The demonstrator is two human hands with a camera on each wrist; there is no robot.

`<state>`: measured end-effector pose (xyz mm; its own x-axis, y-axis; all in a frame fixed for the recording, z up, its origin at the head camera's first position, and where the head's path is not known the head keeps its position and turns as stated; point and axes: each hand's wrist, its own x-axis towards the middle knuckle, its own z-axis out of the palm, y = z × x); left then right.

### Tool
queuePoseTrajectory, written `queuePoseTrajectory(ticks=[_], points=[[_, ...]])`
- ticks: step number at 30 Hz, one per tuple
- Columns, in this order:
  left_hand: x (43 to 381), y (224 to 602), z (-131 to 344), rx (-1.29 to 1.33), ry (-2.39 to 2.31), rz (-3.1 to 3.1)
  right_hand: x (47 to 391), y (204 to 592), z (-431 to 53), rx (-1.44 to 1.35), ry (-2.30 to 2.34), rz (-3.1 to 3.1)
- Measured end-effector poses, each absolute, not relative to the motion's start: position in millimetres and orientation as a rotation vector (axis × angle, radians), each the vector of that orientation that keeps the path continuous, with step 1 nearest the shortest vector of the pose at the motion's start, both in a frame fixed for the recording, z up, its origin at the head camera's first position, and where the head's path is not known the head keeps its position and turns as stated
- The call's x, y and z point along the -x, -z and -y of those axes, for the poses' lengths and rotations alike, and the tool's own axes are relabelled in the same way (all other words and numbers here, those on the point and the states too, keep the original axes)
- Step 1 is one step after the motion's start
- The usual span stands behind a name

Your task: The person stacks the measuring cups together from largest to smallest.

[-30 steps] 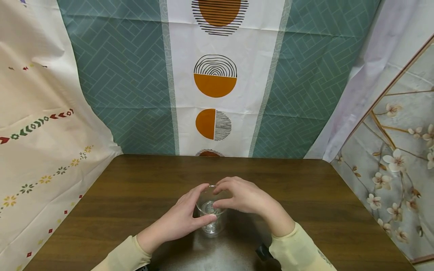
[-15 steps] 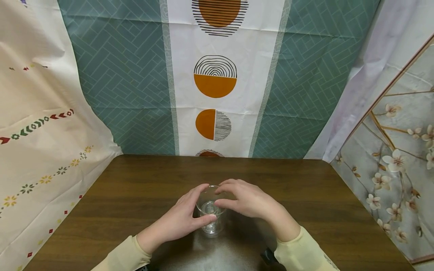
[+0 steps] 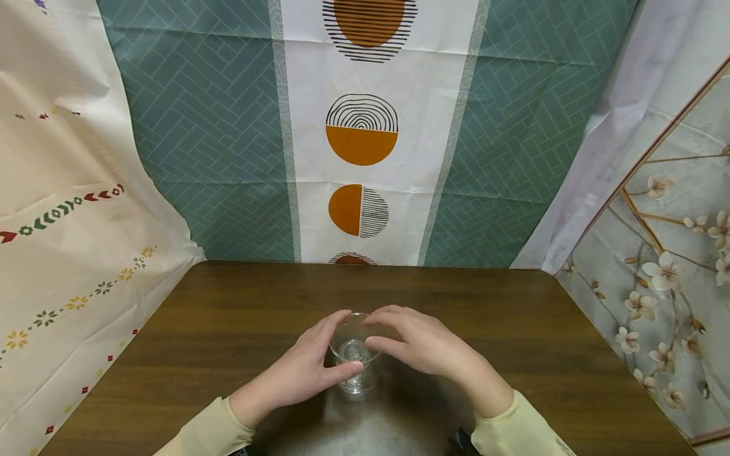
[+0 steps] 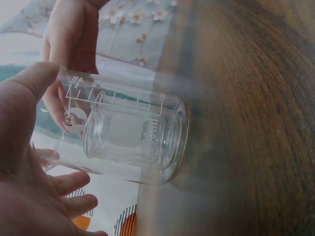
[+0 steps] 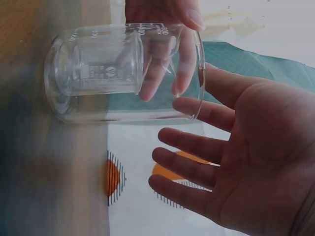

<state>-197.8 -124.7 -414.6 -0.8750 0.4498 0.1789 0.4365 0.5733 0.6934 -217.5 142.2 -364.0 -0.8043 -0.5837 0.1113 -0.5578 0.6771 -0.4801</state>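
A large clear glass beaker [image 3: 355,330] with white graduation marks stands upright on the table. Inside it sits a smaller glass beaker [image 4: 125,132], also upright and near the bottom. My left hand [image 3: 305,370] holds the large beaker near its rim, thumb on the near side and index finger on the far side. In the left wrist view its other fingers spread past the glass. On the right side, my right hand [image 3: 428,345] is close to the rim with its fingers extended and apart. Whether its thumb or index fingertip touches the glass, I cannot tell.
The brown wooden table [image 3: 239,297] spreads around the beakers. Behind it hangs a green and white cloth [image 3: 228,126] with orange half circles. A cream cloth [image 3: 85,253] borders the left side and a flowered cloth [image 3: 656,304] the right.
My right hand has drawn back slightly to the right and toward me, its fingertips coming away from inside the rim. The left hand and both beakers have stayed in place.
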Motion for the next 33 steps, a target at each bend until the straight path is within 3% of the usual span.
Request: queuePoseTrajectory(ticks=[33], points=[[201.0,416.1,128.9,-0.823,-1.162,-2.831,207.1,379.1,-154.5,0.98,0.802,-2.925]])
